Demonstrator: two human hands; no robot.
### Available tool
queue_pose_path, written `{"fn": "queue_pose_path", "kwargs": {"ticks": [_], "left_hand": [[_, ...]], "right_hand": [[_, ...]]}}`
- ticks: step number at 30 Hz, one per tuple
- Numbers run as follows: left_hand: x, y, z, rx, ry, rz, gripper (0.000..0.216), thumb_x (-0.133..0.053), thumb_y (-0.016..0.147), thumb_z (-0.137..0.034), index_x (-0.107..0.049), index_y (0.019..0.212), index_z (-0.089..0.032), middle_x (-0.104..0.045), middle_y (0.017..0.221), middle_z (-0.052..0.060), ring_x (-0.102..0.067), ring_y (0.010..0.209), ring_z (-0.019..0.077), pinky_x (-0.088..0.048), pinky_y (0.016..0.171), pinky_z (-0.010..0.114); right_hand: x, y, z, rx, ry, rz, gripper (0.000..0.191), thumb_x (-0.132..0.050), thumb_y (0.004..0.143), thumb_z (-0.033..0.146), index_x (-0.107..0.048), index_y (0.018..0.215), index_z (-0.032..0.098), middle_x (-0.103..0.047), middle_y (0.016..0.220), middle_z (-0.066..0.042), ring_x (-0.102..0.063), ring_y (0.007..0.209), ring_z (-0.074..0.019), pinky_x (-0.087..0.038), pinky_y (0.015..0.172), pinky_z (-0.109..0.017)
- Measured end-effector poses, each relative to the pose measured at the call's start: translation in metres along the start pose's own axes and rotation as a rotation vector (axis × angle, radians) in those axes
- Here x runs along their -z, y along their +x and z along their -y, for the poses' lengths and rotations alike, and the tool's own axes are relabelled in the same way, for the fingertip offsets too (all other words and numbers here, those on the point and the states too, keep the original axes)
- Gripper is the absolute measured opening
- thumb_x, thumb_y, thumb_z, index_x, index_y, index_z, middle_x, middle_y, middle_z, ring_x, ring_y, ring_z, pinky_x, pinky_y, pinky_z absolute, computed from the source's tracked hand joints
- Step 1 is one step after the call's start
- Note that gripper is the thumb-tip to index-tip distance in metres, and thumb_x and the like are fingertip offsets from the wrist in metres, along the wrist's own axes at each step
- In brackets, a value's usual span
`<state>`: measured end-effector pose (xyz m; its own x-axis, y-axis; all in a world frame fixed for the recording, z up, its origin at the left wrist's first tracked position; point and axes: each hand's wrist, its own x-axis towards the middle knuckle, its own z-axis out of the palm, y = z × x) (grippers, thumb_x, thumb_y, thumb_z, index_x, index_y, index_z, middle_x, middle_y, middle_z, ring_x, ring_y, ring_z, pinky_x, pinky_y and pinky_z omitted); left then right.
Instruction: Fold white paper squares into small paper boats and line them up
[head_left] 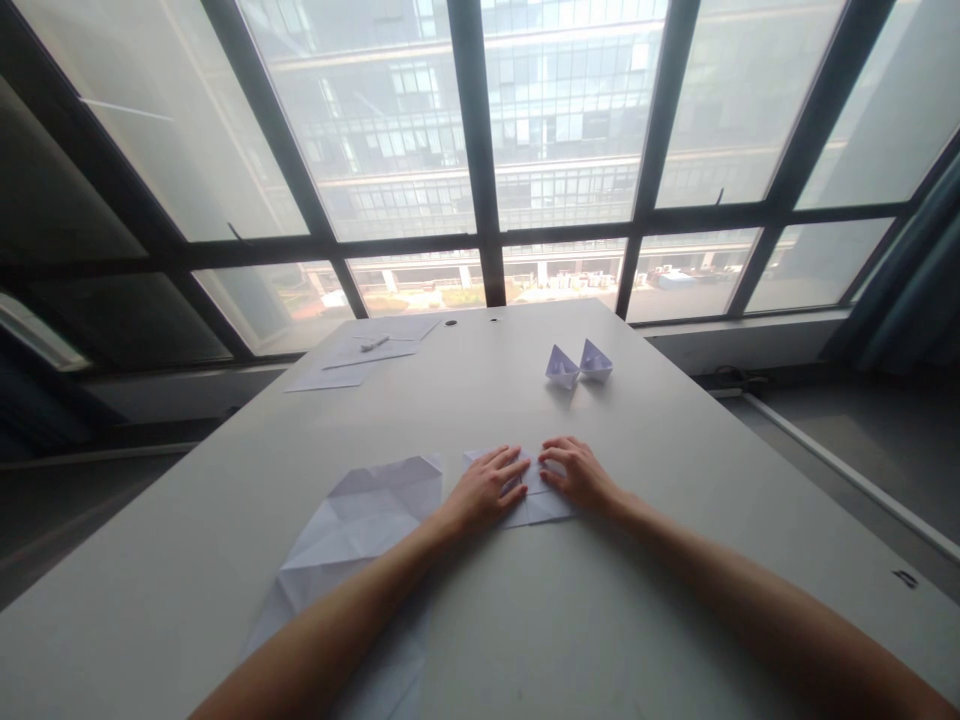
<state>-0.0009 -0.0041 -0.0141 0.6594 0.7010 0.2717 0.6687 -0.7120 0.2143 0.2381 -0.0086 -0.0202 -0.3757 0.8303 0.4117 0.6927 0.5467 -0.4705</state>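
A folded white sheet of paper (541,508) lies on the white table (660,600) under both hands. My left hand (491,480) rests on its left part, fingers stretched out and lying over the paper. On its right part is my right hand (576,472), fingers bent a little and spread, the tips touching the paper. Between the two hands some folded edges show; the rest is covered. A larger creased sheet (367,510) lies to the left, partly beneath my left forearm.
Two small folded paper boats (562,368) stand side by side farther back on the right. At the far left lie several flat paper sheets (330,375) with a pen-like object (375,343) on top. Large windows (487,240) rise behind the table's far edge.
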Motion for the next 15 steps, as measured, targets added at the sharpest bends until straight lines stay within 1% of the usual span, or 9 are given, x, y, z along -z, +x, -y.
{"fn": "queue_pose_path", "kwargs": {"ticks": [15], "left_hand": [[0.0017,0.0003,-0.0016,0.005,0.009,0.016,0.045,-0.052,0.098,-0.042,-0.055,0.14,-0.026,-0.049,0.149,0.007,-0.042,0.139,0.0285,-0.036,0.115,0.047]], "right_hand": [[-0.0008,0.0,-0.001,0.001,-0.01,0.013,0.019,-0.067,0.087,0.026,-0.072,0.105,0.024,-0.067,0.12,-0.008,-0.058,0.114,-0.0266,-0.042,0.099,-0.042]]}}
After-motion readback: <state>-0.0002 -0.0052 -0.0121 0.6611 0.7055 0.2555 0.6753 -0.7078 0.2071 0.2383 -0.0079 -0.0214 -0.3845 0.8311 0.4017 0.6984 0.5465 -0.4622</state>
